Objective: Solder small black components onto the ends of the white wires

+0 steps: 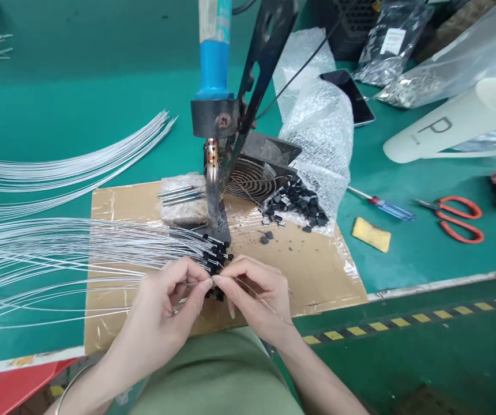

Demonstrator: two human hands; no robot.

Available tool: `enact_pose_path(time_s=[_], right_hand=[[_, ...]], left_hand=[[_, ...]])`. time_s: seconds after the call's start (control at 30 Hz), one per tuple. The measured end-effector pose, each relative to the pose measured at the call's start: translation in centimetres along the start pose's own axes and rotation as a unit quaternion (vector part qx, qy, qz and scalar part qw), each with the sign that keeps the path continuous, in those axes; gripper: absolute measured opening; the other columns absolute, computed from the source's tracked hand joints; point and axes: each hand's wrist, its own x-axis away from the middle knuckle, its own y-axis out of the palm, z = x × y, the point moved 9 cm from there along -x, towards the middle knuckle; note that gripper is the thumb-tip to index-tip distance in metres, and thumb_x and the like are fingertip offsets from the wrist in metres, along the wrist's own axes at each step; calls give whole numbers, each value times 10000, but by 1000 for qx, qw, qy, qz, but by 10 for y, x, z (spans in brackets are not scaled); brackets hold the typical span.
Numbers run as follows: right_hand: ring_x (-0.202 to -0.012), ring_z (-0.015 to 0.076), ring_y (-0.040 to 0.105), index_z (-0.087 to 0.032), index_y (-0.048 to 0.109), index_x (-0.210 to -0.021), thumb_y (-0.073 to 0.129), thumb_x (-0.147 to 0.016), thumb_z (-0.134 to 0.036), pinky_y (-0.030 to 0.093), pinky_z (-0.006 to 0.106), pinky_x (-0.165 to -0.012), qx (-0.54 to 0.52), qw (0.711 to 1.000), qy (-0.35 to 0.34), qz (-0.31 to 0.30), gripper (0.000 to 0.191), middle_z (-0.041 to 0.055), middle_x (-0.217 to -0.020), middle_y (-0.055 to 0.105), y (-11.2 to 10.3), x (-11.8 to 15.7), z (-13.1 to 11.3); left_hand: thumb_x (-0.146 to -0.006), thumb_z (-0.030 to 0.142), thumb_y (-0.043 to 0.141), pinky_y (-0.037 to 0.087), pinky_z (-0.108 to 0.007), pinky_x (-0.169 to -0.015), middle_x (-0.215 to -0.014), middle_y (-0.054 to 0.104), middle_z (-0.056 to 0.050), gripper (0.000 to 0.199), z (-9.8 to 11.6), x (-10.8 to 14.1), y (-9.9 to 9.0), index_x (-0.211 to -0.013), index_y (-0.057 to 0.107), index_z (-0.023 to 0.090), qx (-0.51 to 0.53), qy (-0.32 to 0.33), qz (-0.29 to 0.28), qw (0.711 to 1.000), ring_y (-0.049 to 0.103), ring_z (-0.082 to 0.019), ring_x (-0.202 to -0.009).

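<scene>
My left hand point(170, 305) is closed in a pinch, its thumb and forefinger tips almost touching those of my right hand point(256, 294). A thin wire point(269, 305) runs from the right fingertips back over that palm. What the left fingertips hold is hidden; white wires pass behind that hand. Just beyond my hands lies a bundle of white wires point(144, 239) with small black ends point(215, 251). Above these ends the metal nozzle point(212, 202) of a blue hot-air tool point(213, 66) points down, held by a black bracket point(260, 57).
Small black pieces point(295, 202) lie heaped on bubble wrap point(321, 132). A round-grilled fan point(252, 176) sits behind the nozzle. Cardboard point(308, 271) covers the bench. Rightward are a screwdriver point(390, 208), yellow sponge point(371, 234), orange-handled scissors point(459, 216) and a white cup point(442, 127). More wires point(79, 173) lie left.
</scene>
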Motion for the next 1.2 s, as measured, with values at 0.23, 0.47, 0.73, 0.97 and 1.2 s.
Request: enact_pose_path(time_s=[0.23, 0.47, 0.73, 0.97, 1.2], right_hand=[[-637, 191, 719, -179, 863, -1015, 461, -1042, -713, 653, 312, -546, -204, 972, 105, 39, 669, 90, -822, 762, -9, -2, 22], [-547, 112, 659, -236, 894, -953, 798, -952, -383, 626, 217, -489, -167, 981, 88, 53, 176, 29, -780, 736, 2, -1, 15], [-478, 101, 635, -249, 893, -882, 870, -866, -303, 572, 197, -430, -235, 964, 119, 48, 61, 17, -725, 772, 13, -1, 19], [-450, 83, 631, -238, 875, -859, 882, -870, -313, 528, 180, -412, -253, 957, 138, 43, 76, 1, -711, 768, 15, 1, 25], [-429, 65, 594, -219, 870, -788, 922, -811, -345, 507, 154, -385, -286, 940, 184, 35, 138, -13, -648, 738, 18, -2, 26]], left_hand=[[-973, 342, 679, 414, -218, -568, -695, 631, -1, 207, -12, -8, -9, -838, 705, 187, 95, -50, 37, 994, 523, -124, -619], [-966, 326, 712, 443, -217, -601, -724, 677, -4, 180, -14, -9, -11, -837, 706, 200, 128, -57, 51, 989, 563, -128, -661], [-992, 327, 695, 462, -238, -607, -743, 732, -16, 184, -9, -5, -12, -845, 720, 218, 127, -31, 79, 988, 617, -145, -672], [-989, 332, 696, 409, -254, -578, -757, 714, -12, 180, -9, -2, -10, -859, 714, 210, 105, -38, 90, 990, 610, -144, -675], [-944, 307, 704, 373, -272, -587, -735, 693, -5, 172, 0, 1, -12, -806, 719, 206, 97, -73, 109, 987, 592, -149, -686]])
